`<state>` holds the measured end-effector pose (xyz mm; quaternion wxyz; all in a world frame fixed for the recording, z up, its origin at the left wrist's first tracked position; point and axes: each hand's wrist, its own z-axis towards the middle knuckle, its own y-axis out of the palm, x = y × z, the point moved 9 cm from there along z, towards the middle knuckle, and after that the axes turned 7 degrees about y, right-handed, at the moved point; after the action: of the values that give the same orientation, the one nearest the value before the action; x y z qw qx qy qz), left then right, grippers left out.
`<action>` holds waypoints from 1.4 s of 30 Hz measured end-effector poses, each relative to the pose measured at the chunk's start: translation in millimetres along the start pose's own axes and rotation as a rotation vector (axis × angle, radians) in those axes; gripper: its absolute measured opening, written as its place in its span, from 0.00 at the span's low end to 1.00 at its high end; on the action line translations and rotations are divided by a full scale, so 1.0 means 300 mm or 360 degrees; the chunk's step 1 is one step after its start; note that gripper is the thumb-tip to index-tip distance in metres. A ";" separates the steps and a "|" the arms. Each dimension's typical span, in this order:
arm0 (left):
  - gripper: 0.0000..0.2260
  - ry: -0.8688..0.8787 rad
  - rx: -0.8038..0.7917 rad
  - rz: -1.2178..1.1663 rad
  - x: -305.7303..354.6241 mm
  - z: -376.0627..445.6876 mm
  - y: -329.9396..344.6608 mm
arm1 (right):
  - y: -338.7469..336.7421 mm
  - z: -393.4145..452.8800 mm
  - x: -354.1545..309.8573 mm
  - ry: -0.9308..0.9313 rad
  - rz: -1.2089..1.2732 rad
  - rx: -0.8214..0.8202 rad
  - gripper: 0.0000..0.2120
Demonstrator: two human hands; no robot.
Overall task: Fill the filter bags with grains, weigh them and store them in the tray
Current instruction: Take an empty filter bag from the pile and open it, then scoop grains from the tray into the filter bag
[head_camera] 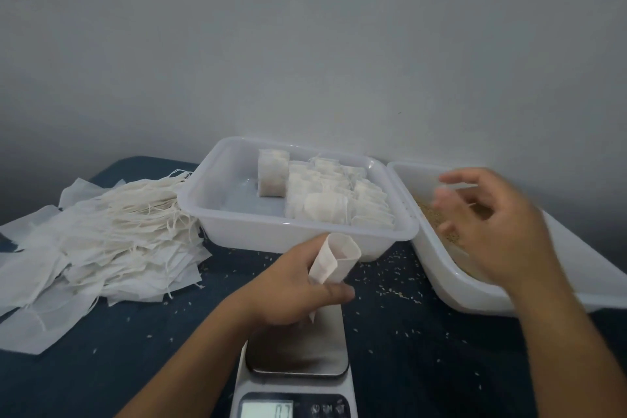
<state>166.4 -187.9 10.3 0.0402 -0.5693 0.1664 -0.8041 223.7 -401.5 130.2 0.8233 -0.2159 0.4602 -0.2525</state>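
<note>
Head view showed a dark blue table (101, 383) bearing a heap of empty filter bags (101, 237), a clear tray (237, 231) of filled bags (339, 197) and a second tray (451, 285) of grains (441, 231). Over the scale (298, 346), the left hand (291, 292) pinched an open filter bag (336, 258). Above the grains, the right hand (492, 227) was blurred, fingers loosely spread.

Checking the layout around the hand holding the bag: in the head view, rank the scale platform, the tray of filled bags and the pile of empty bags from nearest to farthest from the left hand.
1. Scale platform: directly under the left hand.
2. Tray of filled bags: just beyond the hand.
3. Pile of empty bags: off to the left.
</note>
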 end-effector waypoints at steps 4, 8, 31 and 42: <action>0.15 -0.0027 0.0023 0.0185 -0.018 -0.004 0.008 | -0.073 0.100 0.382 0.0690 -0.0954 -0.0325 0.22; 0.17 -0.0058 0.0069 0.0268 -0.037 -0.003 0.012 | -0.038 0.055 0.564 0.0945 -0.1199 -0.0850 0.23; 0.13 0.0058 0.0245 0.0327 -0.046 -0.013 -0.013 | -0.008 0.248 0.531 0.0763 -0.1302 -0.0770 0.15; 0.14 0.0031 0.0227 0.0085 -0.050 -0.007 0.000 | 0.139 0.267 0.586 0.0858 -0.1335 -0.0614 0.25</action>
<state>169.6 -183.6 -4.0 0.1006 -0.5525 0.1241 -0.8180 381.0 -467.3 30.3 0.4495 -0.4563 0.5677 -0.5172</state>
